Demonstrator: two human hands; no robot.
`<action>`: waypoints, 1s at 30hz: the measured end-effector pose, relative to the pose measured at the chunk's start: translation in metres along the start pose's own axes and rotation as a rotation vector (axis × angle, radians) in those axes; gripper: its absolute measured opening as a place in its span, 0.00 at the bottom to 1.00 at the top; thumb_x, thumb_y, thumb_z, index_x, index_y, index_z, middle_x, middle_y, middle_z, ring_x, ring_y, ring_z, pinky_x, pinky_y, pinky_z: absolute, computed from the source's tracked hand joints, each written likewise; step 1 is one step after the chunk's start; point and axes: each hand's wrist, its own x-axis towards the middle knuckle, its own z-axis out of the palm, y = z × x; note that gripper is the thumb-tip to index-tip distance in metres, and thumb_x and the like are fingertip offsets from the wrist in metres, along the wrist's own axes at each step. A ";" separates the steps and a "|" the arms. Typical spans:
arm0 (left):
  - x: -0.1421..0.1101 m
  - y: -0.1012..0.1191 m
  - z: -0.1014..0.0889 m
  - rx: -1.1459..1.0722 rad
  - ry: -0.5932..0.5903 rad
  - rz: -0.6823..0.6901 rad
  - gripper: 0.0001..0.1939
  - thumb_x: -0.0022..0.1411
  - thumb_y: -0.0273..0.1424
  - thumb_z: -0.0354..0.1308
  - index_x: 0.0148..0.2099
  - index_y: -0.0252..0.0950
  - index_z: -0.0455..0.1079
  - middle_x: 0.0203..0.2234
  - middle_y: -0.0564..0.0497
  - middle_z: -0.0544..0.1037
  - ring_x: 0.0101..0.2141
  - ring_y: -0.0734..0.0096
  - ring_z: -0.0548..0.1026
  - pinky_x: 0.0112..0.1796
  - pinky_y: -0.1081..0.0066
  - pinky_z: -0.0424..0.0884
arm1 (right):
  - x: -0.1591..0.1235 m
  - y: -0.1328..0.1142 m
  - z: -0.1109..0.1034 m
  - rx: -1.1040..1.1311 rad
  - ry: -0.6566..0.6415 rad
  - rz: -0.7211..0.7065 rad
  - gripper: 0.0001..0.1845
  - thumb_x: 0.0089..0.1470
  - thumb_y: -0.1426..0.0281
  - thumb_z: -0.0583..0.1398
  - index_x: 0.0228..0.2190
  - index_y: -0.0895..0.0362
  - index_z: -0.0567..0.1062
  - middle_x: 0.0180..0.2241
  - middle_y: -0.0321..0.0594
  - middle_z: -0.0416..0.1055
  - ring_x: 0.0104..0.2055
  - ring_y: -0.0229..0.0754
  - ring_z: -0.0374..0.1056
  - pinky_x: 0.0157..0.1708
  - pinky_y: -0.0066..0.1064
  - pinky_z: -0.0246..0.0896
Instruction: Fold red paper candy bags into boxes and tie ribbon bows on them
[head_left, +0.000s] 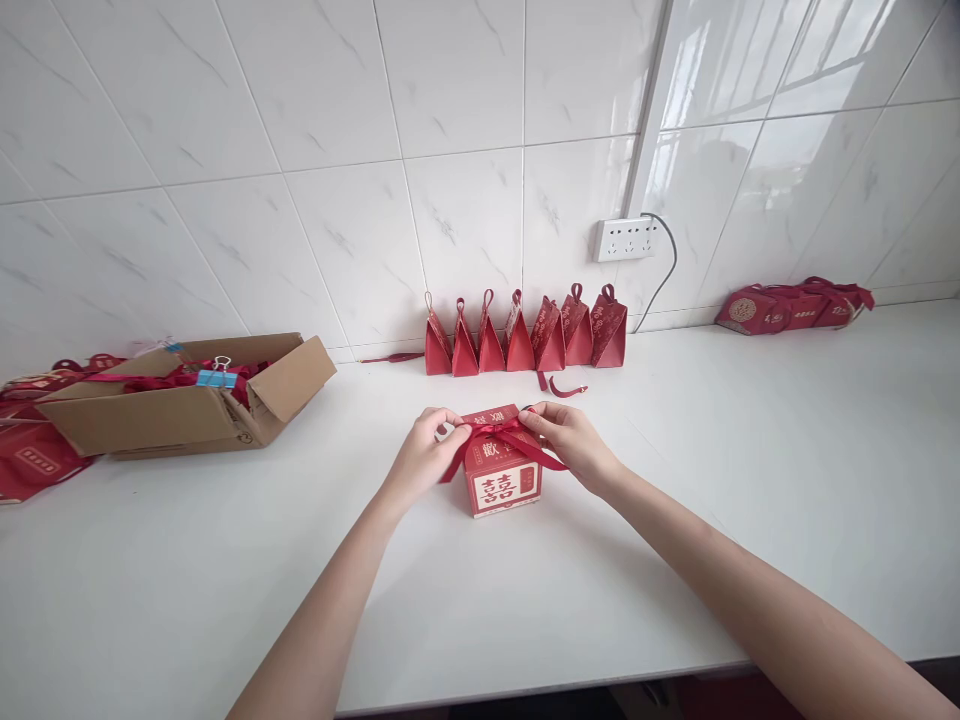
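A small red gift box [501, 486] with white and gold characters stands on the white counter [675, 520] in front of me. A red ribbon [501, 437] is tied in a bow across its top. My left hand [424, 447] pinches the bow's left loop, fingers closed. My right hand [568, 437] pinches the right loop, fingers closed too. One ribbon tail hangs down the box's left side, another lies out to the right under my right hand.
Several folded red pyramid boxes [519, 336] line the tiled wall behind. A loose ribbon piece [562, 388] lies before them. An open cardboard carton [187, 400] with red items and a blue clip sits left. Flat red boxes [787, 306] lie far right, near a wall socket [626, 240].
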 end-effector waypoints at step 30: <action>-0.005 0.006 0.008 0.010 0.009 -0.228 0.17 0.46 0.44 0.63 0.28 0.35 0.66 0.24 0.49 0.76 0.25 0.66 0.74 0.22 0.74 0.63 | 0.004 0.001 -0.008 0.113 -0.022 0.137 0.15 0.37 0.61 0.68 0.23 0.60 0.74 0.27 0.41 0.73 0.33 0.41 0.69 0.37 0.32 0.62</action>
